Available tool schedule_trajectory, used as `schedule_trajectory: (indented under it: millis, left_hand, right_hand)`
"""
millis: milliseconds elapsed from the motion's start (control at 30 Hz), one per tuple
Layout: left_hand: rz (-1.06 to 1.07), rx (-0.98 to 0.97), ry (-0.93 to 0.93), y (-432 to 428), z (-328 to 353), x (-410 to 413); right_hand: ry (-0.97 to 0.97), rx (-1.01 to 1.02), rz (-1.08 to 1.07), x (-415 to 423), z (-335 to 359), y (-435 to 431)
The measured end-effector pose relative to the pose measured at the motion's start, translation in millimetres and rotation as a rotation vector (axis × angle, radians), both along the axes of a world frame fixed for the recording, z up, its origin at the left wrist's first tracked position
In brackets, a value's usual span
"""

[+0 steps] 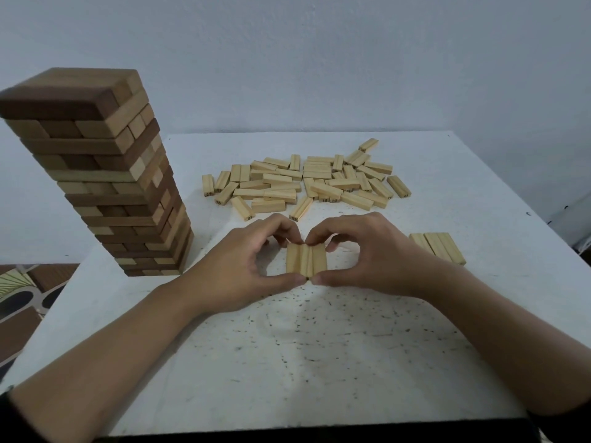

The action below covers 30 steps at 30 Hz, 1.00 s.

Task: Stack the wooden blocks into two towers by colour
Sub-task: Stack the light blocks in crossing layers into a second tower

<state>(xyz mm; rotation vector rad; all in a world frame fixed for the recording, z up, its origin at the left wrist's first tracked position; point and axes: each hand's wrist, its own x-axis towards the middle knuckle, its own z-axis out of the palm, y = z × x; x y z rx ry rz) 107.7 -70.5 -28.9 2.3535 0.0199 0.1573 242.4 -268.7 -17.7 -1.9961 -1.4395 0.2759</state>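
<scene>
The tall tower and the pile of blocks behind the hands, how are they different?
The tower is stacked neatly in crossed layers and stands high; the pile lies scattered low on the table. The tower mixes dark brown and light blocks; the pile is all light. Both are wooden blocks, like the three light blocks pinched between the left hand and right hand.

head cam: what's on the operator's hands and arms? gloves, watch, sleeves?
No gloves, rings or watch visible. The left hand and right hand are bare, with no tape or markings on the fingers. The left forearm and right forearm are uncovered too. What looks like a dark sleeve shows only at the frame's bottom corners: left sleeve, right sleeve.
</scene>
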Motion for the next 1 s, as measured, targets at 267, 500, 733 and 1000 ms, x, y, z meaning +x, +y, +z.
schedule_trajectory:
  millis: [267, 500, 733, 1000]
  left_hand:
    - [0.034, -0.031, -0.03, 1, 0, -1]
    - [0.034, -0.036, -0.11, 0, -2, -1]
    - [0.089, 0.095, -0.173, -1, -2, -5]
    - [0.148, 0.11, -0.161, -6, -2, -7]
  right_hand:
    - [-0.097, 0.069, -0.034, -3, -9, 3]
    - [-0.15, 0.103, -0.057, -7, -17, 8]
    - [0.055, 0.094, -0.072, 2, -7, 2]
    - [0.053, 0.022, -0.032, 9, -6, -4]
